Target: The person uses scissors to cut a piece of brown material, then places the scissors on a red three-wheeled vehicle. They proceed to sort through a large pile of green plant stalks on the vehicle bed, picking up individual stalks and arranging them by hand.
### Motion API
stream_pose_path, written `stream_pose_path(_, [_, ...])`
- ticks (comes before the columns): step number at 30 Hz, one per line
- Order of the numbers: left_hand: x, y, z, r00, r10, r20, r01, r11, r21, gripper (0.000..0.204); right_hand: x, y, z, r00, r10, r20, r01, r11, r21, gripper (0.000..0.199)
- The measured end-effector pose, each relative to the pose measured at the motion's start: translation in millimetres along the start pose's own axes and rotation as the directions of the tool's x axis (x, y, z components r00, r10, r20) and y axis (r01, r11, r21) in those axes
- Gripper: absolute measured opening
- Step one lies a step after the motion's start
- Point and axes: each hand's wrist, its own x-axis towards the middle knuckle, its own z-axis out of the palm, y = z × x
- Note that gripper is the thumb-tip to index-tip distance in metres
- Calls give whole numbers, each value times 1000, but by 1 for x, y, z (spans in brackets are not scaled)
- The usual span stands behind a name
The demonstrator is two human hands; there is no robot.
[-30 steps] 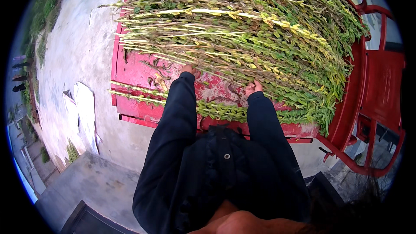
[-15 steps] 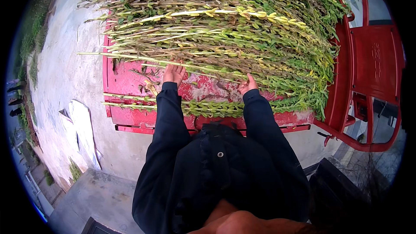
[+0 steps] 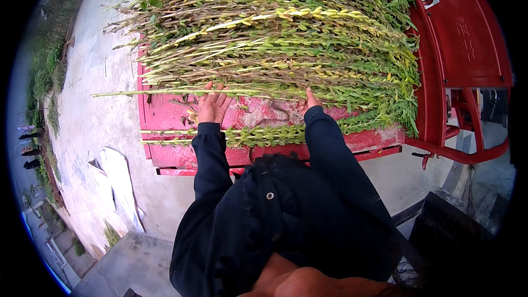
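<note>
A thick layer of cut sesame stalks (image 3: pixel 264 38), with green and yellow pods, lies crosswise on a red truck bed (image 3: pixel 170 111). Along the layer's near edge, a long pale stalk (image 3: pixel 126 93) sticks out to the left. My left hand (image 3: pixel 214 106) is palm up with fingers spread, the stalk running across its fingers. My right hand (image 3: pixel 311 101) has its fingers curled at the same stalk farther right, partly hiding the grip. Nearer to me, a few separate stalks (image 3: pixel 264 136) lie along the bed's front edge, beneath my forearms.
A red metal frame and panel (image 3: pixel 467 38) rise at the right end of the bed. Pale concrete ground (image 3: pixel 82 126) stretches to the left, with a white sheet or sack (image 3: pixel 120 179) on it. Small dark figures (image 3: pixel 31 150) show at the far left.
The view has shifted slightly. My left hand's fingers have spread wider beneath the stalk. My right hand stays beside the layer's near edge, and the stalk now lies more level.
</note>
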Motion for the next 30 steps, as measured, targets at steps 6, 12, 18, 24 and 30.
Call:
stream_pose_path(6, [-10, -6, 4, 993, 91, -75, -80, 988, 134, 18, -20, -9, -48, 772, 221, 596, -242, 969, -46, 28])
stream_pose_path(12, [-17, -18, -8, 973, 103, -205, -65, 981, 182, 21, -91, -65, -64, 665, -192, 722, 101, 981, 168, 3])
stream_pose_path(18, [-28, -22, -6, 964, 155, -215, -121, 980, 161, 26, -98, -169, -70, 345, -748, 568, 338, 663, 668, 15])
stream_pose_path(24, [-44, -23, -1, 931, 188, -312, -150, 978, 143, 24, -65, -176, -106, 767, -638, 68, 608, 689, -395, 78])
stream_pose_path(30, [-44, -30, 13, 884, 228, -407, -135, 961, 243, 22, 11, -33, -176, 926, -305, 222, 351, 913, -209, 34])
